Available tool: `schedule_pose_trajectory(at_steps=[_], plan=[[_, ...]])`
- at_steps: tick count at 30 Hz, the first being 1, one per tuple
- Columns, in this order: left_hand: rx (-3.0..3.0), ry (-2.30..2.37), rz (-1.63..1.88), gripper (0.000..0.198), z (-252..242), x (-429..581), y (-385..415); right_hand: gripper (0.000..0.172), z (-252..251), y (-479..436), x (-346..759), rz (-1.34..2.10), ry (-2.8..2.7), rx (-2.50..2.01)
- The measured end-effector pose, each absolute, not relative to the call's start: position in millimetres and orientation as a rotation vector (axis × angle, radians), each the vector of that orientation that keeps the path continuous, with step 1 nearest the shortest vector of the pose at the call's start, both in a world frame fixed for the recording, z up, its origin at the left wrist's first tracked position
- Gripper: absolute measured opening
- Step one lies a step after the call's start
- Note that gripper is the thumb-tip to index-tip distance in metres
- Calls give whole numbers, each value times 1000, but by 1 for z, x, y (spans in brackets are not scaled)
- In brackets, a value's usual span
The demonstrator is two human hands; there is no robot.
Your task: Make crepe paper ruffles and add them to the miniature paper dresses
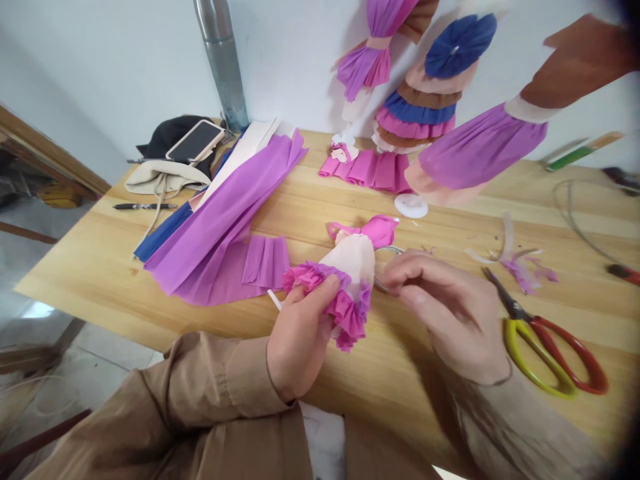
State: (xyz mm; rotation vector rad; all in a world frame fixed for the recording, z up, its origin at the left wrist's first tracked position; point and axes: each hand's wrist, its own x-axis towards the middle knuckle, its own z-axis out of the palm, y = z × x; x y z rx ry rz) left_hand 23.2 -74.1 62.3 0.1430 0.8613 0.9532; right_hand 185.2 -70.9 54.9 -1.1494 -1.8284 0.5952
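My left hand (303, 327) is closed on the lower edge of a small paper dress (356, 257), thumb on top. The dress has a pale cream body, a pink and purple ruffled hem, and a pink piece at its far end. A thin white strip (274, 300) sticks out beside this hand. Just right of the dress, my right hand (450, 307) has thumb and forefinger brought together. Its fingertips are at a thin-rimmed ring (390, 249), partly hidden by the hand. What they pinch cannot be made out.
Scissors (533, 320) with yellow and red handles lie on the right, near paper scraps (527, 270). Purple crepe paper (225, 220) spreads across the left, with a phone (195, 141) and pen (145, 207) beyond. Finished paper dresses (420, 113), a white disc (411, 206) and a bottle (223, 67) are along the wall.
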Motion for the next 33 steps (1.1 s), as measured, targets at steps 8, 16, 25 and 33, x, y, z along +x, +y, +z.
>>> schedule_pose_trajectory(at_steps=[8, 16, 25, 33], plan=[[168, 907, 960, 15, 62, 25, -78, 30, 62, -84, 167, 301, -2041, -1533], [219, 904, 955, 10, 58, 24, -77, 33, 69, -82, 174, 684, -1877, -1523], [534, 825, 919, 6, 50, 19, -82, 18, 61, -81, 172, 582, -1863, -1546], [600, 879, 904, 3, 49, 19, -82, 10, 65, -77, 167, 277, -2076, -1245]])
